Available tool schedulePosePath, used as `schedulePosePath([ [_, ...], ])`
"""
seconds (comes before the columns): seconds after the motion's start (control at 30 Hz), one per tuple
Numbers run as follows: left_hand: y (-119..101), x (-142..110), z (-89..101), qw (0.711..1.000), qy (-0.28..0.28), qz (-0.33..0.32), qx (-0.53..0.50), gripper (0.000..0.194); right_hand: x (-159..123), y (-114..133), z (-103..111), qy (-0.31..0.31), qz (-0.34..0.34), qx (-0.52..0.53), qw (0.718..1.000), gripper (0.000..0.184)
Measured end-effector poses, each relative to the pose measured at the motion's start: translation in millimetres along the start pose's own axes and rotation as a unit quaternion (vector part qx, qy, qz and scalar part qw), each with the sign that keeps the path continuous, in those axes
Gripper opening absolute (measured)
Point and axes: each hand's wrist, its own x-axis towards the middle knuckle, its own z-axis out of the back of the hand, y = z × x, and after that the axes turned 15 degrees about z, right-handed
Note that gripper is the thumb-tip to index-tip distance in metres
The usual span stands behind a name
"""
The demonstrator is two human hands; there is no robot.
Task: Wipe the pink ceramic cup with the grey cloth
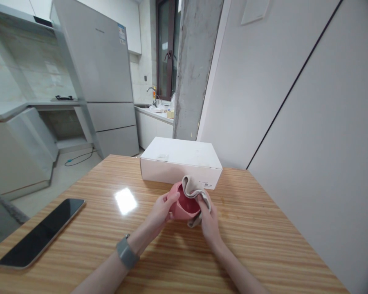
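Note:
A pink bowl-like vessel (185,210) is tilted so that its hollow inside faces me, just above the wooden table. My left hand (164,207) grips its left side, thumb over the rim and fingers behind. On the right side, my right hand (209,218) pinches a beige cloth (192,187) that is folded over the rim. Part of the cloth hangs below the vessel. The fingers of both hands are partly hidden behind the vessel and cloth. A grey band is around my left wrist.
Behind the vessel a white box (180,153) lies on the wooden table (251,245). A black phone (43,232) rests near the left edge. Beyond stand a fridge (98,61), a concrete pillar (196,69) and a sink counter. A white wall borders the right side.

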Motion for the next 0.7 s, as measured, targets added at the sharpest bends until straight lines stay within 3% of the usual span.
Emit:
schedulePosePath([
  [0.1, 5.1, -3.0, -7.1, 0.996, 0.041, -0.077, -0.007, 0.051, -4.1, -1.2, -3.0, -0.06, 0.027, -0.026, 0.997, 0.033],
  [0.2, 7.3, -0.7, -6.1, 0.998, 0.059, -0.039, 0.002, 0.049, 0.7, -4.4, 4.8, -0.068, 0.01, -0.02, 0.997, 0.032],
  [0.3, 3.1, 2.4, 0.6, 0.998, 0.033, 0.054, 0.025, 0.052, 9.4, -7.6, 16.5, -0.021, -0.018, -0.003, 1.0, 0.031],
  [0.4, -1.2, 2.0, 6.6, 0.994, 0.025, 0.093, 0.057, 0.057, 15.4, -9.5, 22.5, 0.066, -0.04, 0.019, 0.997, 0.033],
  [0.57, 0.2, 1.6, 9.6, 0.992, 0.044, 0.072, 0.088, 0.055, 19.9, -10.5, 21.7, 0.114, -0.064, 0.035, 0.991, 0.036],
  [0.7, 2.5, 7.1, 9.0, 0.997, 0.01, 0.043, 0.063, 0.055, 16.4, -11.7, 17.3, 0.089, -0.058, 0.028, 0.994, 0.037],
])
